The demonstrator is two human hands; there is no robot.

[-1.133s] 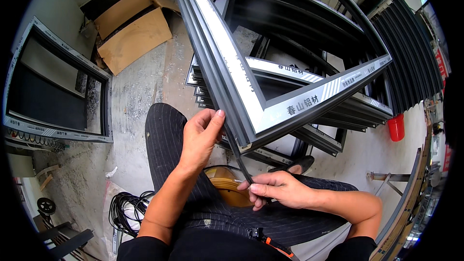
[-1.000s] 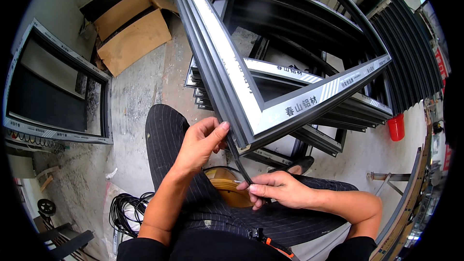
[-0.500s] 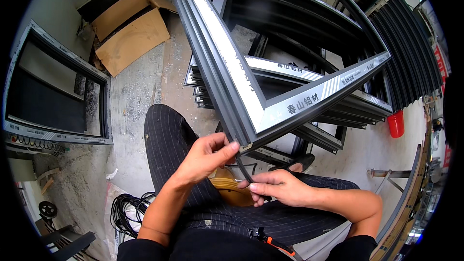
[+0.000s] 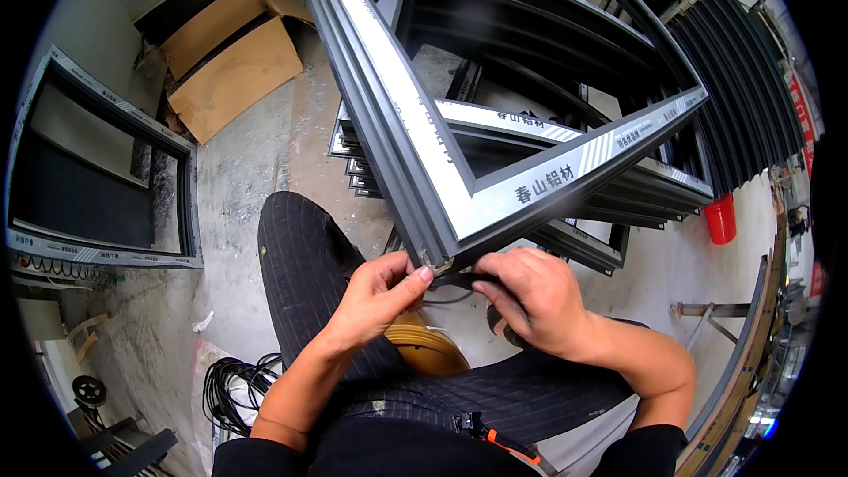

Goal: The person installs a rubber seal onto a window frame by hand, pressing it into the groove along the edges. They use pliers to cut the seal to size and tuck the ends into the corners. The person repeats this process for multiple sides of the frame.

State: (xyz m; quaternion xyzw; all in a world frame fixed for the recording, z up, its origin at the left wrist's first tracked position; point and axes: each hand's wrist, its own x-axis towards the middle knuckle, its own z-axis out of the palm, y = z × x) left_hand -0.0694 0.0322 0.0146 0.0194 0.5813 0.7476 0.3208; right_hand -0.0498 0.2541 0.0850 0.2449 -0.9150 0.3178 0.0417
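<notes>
My left fingers (image 4: pixel 417 284) touch the window frame (image 4: pixel 466 205) at its corner, grip unclear; my right fingers (image 4: pixel 505 299) pinch the black strip (image 4: pixel 456 281).

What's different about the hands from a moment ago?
The left hand slid down the window frame to its near corner. The right hand rose toward that corner, swinging the black strip up with it. The cardboard box and red bucket stayed put.

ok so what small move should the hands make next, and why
Probably press the black strip against the side of the frame right of its near corner: the left hand's thumb sits at that corner, while the right hand holds the strip beside it.
</notes>
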